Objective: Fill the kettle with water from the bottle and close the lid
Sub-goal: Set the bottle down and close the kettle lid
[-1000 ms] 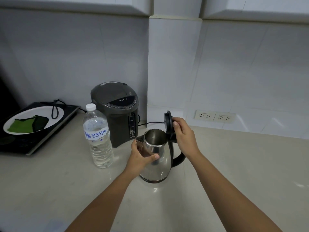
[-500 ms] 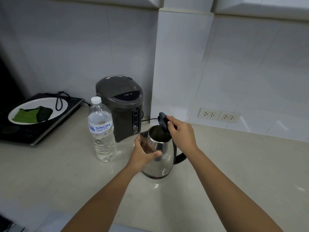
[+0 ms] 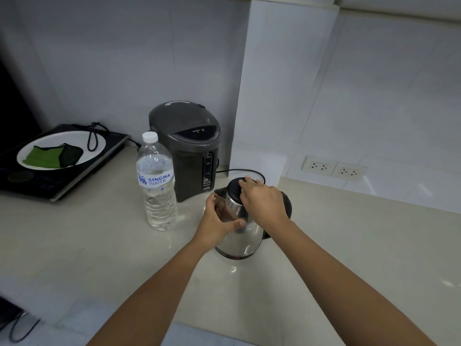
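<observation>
**Kettle lid lowered, both hands on the kettle**

A polished stainless-steel kettle [image 3: 240, 237] stands upright on the pale stone countertop [image 3: 349, 245]. The left hand [image 3: 215, 222] wraps its body below the spout, fingers curled, thumb across the front. The right hand [image 3: 262, 202] rests fingers-down on the black round lid [image 3: 234, 189], which lies over the mouth. A clear capped plastic water bottle [image 3: 157, 182] stands just left, before a dark grey electric water dispenser [image 3: 185, 148].
</observation>
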`<control>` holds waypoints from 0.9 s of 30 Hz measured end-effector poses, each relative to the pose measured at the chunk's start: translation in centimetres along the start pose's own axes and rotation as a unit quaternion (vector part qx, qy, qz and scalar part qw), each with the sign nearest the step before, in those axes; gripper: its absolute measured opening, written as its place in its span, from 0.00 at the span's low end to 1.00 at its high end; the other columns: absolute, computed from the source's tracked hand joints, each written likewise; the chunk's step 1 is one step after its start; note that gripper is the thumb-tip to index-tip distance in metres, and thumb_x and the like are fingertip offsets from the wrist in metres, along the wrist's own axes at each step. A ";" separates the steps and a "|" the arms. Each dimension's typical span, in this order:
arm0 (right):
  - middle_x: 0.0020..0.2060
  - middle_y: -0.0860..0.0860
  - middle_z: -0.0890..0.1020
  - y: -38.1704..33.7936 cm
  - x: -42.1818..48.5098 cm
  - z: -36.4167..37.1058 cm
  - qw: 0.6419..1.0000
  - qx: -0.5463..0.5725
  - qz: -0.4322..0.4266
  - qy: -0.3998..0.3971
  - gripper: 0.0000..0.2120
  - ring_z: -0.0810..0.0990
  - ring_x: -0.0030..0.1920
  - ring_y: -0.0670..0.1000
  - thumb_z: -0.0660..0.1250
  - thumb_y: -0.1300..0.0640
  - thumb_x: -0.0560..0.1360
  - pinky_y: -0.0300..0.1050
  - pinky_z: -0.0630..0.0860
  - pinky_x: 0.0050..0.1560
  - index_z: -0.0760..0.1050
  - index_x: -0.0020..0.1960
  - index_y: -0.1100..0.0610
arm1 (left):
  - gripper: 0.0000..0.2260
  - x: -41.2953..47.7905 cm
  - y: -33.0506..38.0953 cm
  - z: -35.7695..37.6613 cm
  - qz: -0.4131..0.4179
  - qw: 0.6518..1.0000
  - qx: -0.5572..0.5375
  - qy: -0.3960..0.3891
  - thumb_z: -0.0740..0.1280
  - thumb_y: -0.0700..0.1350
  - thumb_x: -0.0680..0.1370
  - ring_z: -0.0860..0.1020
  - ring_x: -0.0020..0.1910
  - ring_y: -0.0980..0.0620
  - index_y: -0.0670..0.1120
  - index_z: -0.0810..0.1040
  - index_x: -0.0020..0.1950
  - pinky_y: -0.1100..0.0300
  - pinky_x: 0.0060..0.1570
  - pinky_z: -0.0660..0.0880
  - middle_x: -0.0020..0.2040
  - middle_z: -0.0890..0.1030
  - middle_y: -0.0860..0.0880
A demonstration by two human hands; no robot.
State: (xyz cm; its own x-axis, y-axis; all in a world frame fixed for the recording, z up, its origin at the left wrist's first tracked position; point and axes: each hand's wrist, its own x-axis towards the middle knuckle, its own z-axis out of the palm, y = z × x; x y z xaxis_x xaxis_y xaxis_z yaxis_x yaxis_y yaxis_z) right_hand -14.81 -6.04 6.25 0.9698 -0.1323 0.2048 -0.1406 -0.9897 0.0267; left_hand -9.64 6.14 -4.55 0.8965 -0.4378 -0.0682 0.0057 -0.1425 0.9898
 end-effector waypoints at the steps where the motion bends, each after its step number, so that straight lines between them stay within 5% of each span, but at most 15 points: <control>1: 0.63 0.52 0.76 0.0 0.1 0.1 1.000 -0.006 0.004 -0.002 0.18 0.79 0.51 0.59 0.53 0.57 0.83 0.48 0.70 0.40 0.70 0.71 0.56 | 0.44 0.0 0.0 0.0 -0.001 1.000 -0.002 0.000 0.82 0.52 0.60 0.72 0.63 0.58 0.56 0.59 0.68 0.59 0.62 0.69 0.63 0.72 0.59; 4: 0.58 0.53 0.76 -0.2 -0.1 0.2 1.000 -0.019 0.010 0.004 0.15 0.77 0.45 0.57 0.54 0.58 0.82 0.47 0.67 0.36 0.72 0.65 0.58 | 0.41 0.0 0.0 0.1 0.002 1.000 -0.010 0.001 0.81 0.47 0.63 0.71 0.59 0.61 0.61 0.58 0.64 0.65 0.56 0.67 0.59 0.71 0.63; 9: 0.48 0.54 0.81 -0.1 -0.1 1.9 0.997 -0.016 0.009 0.079 0.10 0.82 0.40 0.56 0.68 0.60 0.75 0.42 0.64 0.23 0.80 0.56 0.59 | 0.44 0.3 0.0 0.1 0.012 1.000 -0.014 0.006 0.81 0.49 0.62 0.69 0.66 0.56 0.62 0.56 0.67 0.59 0.64 0.66 0.65 0.70 0.57; 12: 0.63 0.52 0.80 0.5 -0.4 3.1 0.993 0.034 0.024 0.111 0.15 0.81 0.57 0.56 0.63 0.58 0.79 0.47 0.77 0.34 0.78 0.65 0.56 | 0.45 0.2 0.1 0.4 0.014 1.000 -0.010 0.006 0.82 0.50 0.61 0.69 0.67 0.57 0.63 0.56 0.67 0.60 0.64 0.66 0.65 0.70 0.58; 14: 0.72 0.48 0.73 0.8 -0.6 3.3 0.994 0.070 0.036 0.081 0.18 0.71 0.70 0.52 0.57 0.53 0.83 0.49 0.78 0.49 0.72 0.71 0.51 | 0.44 0.3 0.1 0.5 0.016 1.000 -0.010 0.001 0.82 0.51 0.60 0.70 0.66 0.57 0.63 0.57 0.66 0.60 0.64 0.66 0.64 0.71 0.58; 19: 0.76 0.45 0.65 1.4 -1.1 2.4 0.990 0.124 0.028 0.061 0.26 0.61 0.76 0.50 0.57 0.38 0.80 0.51 0.57 0.74 0.65 0.75 0.45 | 0.49 0.0 1.2 -0.5 0.018 1.000 0.012 -0.019 0.81 0.55 0.59 0.69 0.67 0.55 0.60 0.56 0.72 0.56 0.67 0.68 0.68 0.70 0.55; 21: 0.75 0.44 0.66 2.1 -1.0 2.9 0.990 0.123 0.029 0.054 0.30 0.63 0.75 0.50 0.60 0.35 0.76 0.55 0.49 0.76 0.65 0.75 0.44 | 0.49 0.1 1.1 -0.7 0.010 0.999 0.017 -0.026 0.81 0.54 0.60 0.69 0.67 0.55 0.59 0.55 0.73 0.55 0.67 0.68 0.68 0.69 0.55; 27: 0.74 0.47 0.68 2.4 -1.3 3.5 0.977 0.190 0.066 0.074 0.33 0.64 0.74 0.52 0.64 0.34 0.74 0.54 0.56 0.75 0.66 0.75 0.46 | 0.48 -0.2 0.4 -0.7 -0.005 1.000 0.013 -0.021 0.81 0.51 0.62 0.69 0.67 0.54 0.55 0.55 0.74 0.58 0.65 0.67 0.66 0.70 0.56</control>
State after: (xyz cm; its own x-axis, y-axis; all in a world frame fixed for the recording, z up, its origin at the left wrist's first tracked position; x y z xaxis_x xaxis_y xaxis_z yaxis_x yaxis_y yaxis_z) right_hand -15.72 -8.38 2.62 0.9047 -0.2794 0.3217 -0.1520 -0.9169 -0.3690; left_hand -9.54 6.80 -4.05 0.8769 -0.4734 -0.0833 0.0025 -0.1688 0.9856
